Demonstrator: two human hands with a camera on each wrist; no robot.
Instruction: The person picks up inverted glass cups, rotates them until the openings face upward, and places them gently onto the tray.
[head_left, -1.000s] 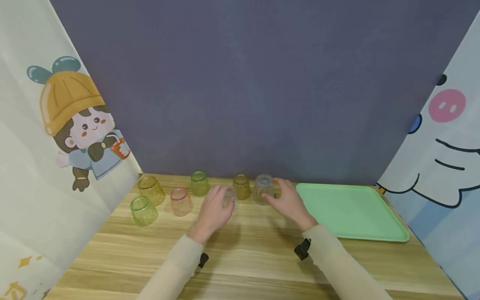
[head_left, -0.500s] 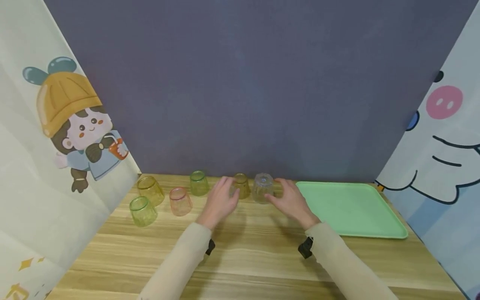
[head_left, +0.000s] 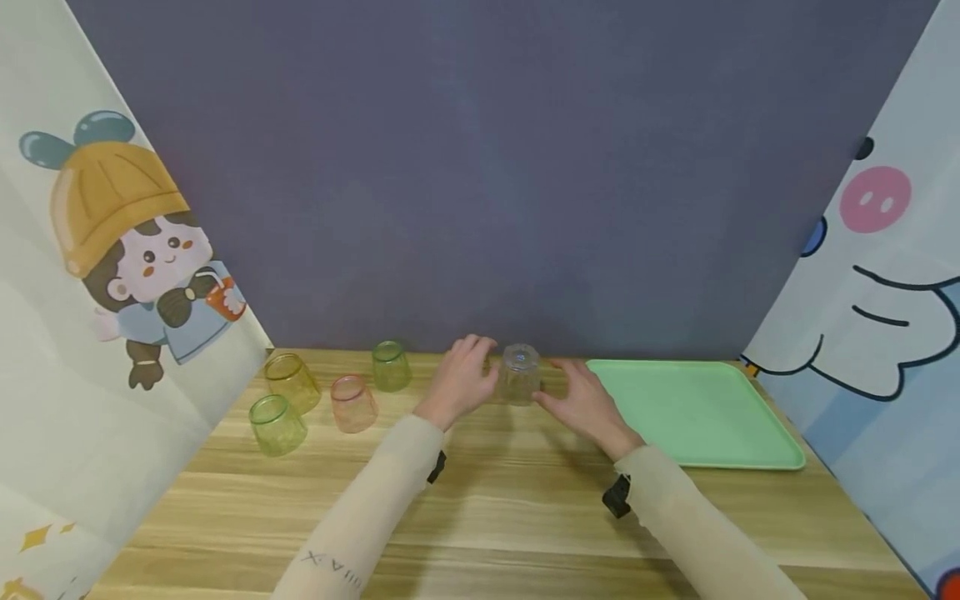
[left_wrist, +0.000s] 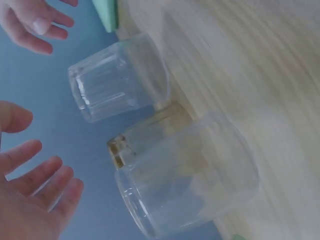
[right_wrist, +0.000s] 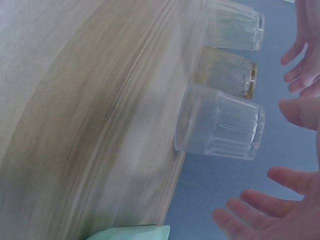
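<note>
Three upturned glasses stand in a row near the table's back edge: a clear ribbed glass [head_left: 519,377] [right_wrist: 220,127], an amber glass [left_wrist: 150,132] [right_wrist: 226,72] and a second clear glass [left_wrist: 185,180] [right_wrist: 234,24]. In the head view my left hand [head_left: 463,379] hides the amber glass and the second clear one. Its fingers [left_wrist: 37,187] are spread and hold nothing, a little off the glasses. My right hand [head_left: 577,400] hovers at the right of the clear ribbed glass, fingers [right_wrist: 260,210] straight and apart from it.
To the left stand a green glass [head_left: 390,367], a pink glass [head_left: 352,403] and two yellowish glasses [head_left: 291,382] [head_left: 276,423]. A pale green tray [head_left: 697,412] lies at the right. Dark backdrop and printed curtains wall the wooden table [head_left: 510,500].
My left hand has moved back and to the right, from the nearer clear glass to the row's left side, now covering the amber glass. The right hand has stayed beside the clear ribbed glass.
</note>
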